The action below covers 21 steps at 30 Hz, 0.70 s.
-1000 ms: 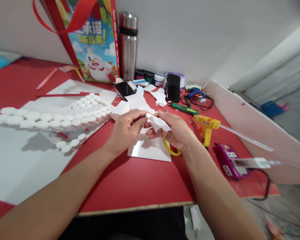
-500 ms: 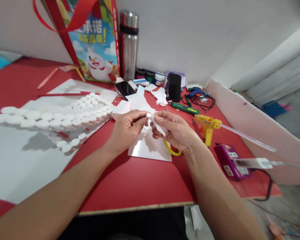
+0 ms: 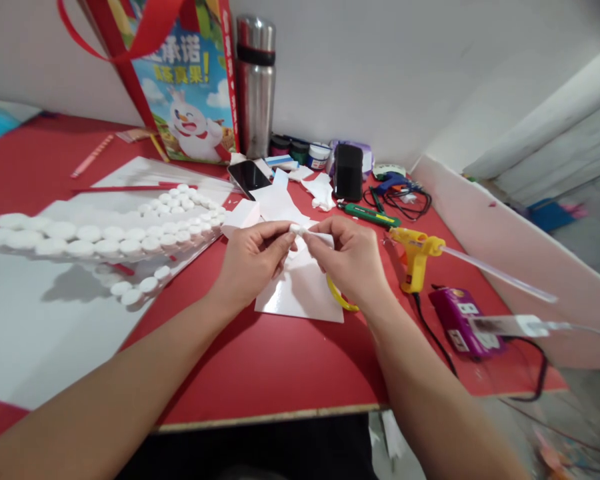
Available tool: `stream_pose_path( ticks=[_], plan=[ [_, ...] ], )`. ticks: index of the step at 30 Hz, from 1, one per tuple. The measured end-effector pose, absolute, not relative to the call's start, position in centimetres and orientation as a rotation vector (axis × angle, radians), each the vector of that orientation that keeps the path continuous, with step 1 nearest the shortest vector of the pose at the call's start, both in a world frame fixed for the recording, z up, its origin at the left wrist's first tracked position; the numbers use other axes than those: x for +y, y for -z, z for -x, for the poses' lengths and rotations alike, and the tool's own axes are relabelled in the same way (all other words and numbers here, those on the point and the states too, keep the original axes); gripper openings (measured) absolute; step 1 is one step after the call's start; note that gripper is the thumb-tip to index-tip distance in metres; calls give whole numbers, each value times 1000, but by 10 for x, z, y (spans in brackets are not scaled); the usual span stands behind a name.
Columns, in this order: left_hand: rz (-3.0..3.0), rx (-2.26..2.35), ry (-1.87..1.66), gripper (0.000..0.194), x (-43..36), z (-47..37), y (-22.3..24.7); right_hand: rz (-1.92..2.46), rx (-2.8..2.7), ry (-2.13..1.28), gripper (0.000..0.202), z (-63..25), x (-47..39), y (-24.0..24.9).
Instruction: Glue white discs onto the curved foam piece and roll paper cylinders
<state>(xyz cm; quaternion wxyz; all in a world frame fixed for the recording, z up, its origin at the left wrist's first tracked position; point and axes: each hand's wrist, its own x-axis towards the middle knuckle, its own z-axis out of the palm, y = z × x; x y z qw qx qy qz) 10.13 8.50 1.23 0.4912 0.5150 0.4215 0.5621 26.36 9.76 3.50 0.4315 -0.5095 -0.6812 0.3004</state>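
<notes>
White paper point(image 3: 322, 237) sits between the fingertips of both hands, above the far part of a small glossy card point(image 3: 300, 303) lying on the red table point(image 3: 280, 373). The left hand point(image 3: 250, 260), at the card's left side, has thumb and forefinger pinched together on the rolled end of the paper; its other fingers curl underneath, partly hidden. The right hand point(image 3: 353, 260), over the card's right side, pinches the same piece from across — thumb and forefinger closed on it, with a flat flap showing between them. The two sets of fingertips are very near each other; whether they touch is hard to tell.

A yellow ring point(image 3: 341, 293) pokes out by the card's right edge, partly covered by the right hand. Farther right of the card are a yellow glue gun point(image 3: 416, 257) and, beyond that, a purple box point(image 3: 463, 320). Behind the card lie a green cutter point(image 3: 370, 215), off to the right, and a phone point(image 3: 250, 179), off to the left. Rows of white discs point(image 3: 110, 241) stretch out left of the card — well apart from it at their far end.
</notes>
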Motion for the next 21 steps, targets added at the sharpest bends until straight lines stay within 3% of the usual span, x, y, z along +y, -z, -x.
stream_pose_path(
  ticks=[11, 21],
  plan=[
    [-1940, 1170, -1675, 23, 77, -104, -9, 1175, -1673, -675, 13, -255, 85, -37],
    [-1331, 900, -1296, 21, 86, -94, -19, 1066, -1783, -857, 14, -276, 98, -36]
  ],
)
